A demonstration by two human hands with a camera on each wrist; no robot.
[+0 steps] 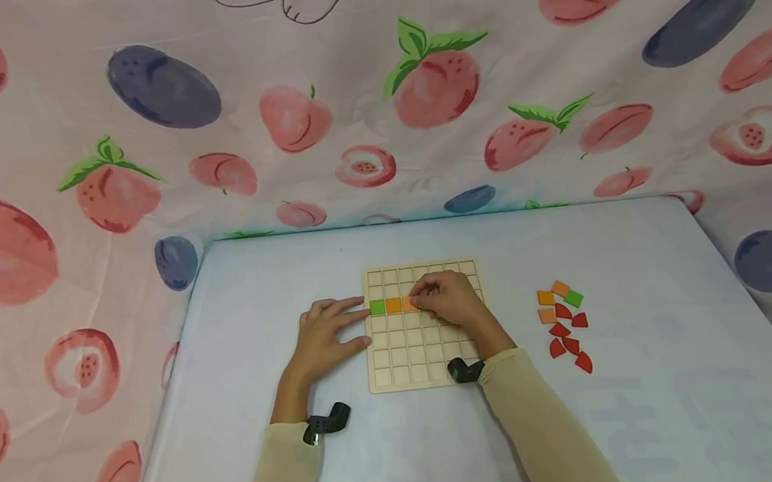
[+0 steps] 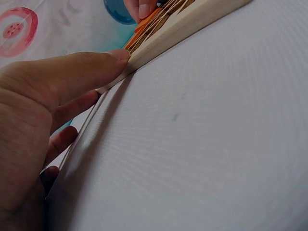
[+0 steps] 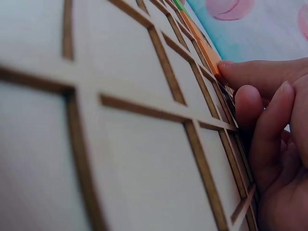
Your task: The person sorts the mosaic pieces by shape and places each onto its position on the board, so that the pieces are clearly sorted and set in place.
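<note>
A pale wooden grid board (image 1: 405,377) lies on the white table. Three square tiles sit side by side in one row: a green tile (image 1: 377,307), an orange tile (image 1: 394,305) and a lighter orange tile (image 1: 408,305). My right hand (image 1: 451,296) is over the board, its fingertips at the lighter orange tile and partly covering it. The right wrist view shows a fingertip on that orange tile (image 3: 209,57), the other fingers curled. My left hand (image 1: 321,335) spreads along the board's left edge, fingers extended, with the thumb (image 2: 103,67) against the wooden side.
Right of the board lie loose pieces: orange squares (image 1: 546,298), a green square (image 1: 573,298) and several red quarter-round pieces (image 1: 583,362). Fruit-printed cloth (image 1: 360,105) hangs behind the table. Both wrists wear a black camera (image 1: 329,420).
</note>
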